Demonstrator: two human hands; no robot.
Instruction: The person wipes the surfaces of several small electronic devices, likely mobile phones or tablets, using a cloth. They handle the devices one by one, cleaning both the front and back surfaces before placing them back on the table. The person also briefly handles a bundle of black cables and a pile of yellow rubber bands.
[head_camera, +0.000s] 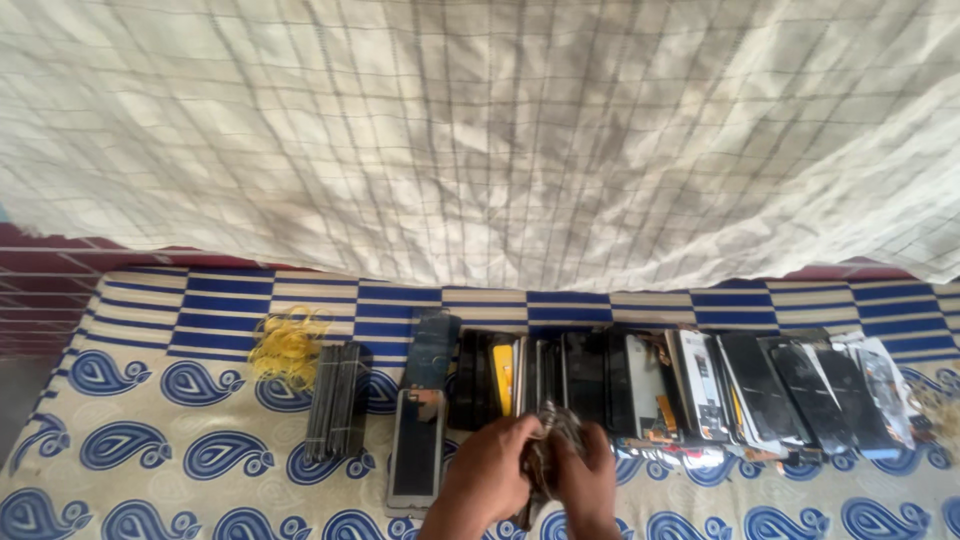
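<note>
A tangle of yellow rubber bands (287, 347) is seen far left of the row of phone screens (640, 385) laid along the blue-and-white patterned cloth (150, 440). Nearer the row, a dark bundled stack of screens (335, 400) is stood, then a single screen panel (417, 455) lying flat just left of the row. In front of the row's middle, a dark, crumpled object (548, 445) is gripped by the left hand (490, 480) and the right hand (588, 478), fingers curled closed around it; its kind cannot be told.
</note>
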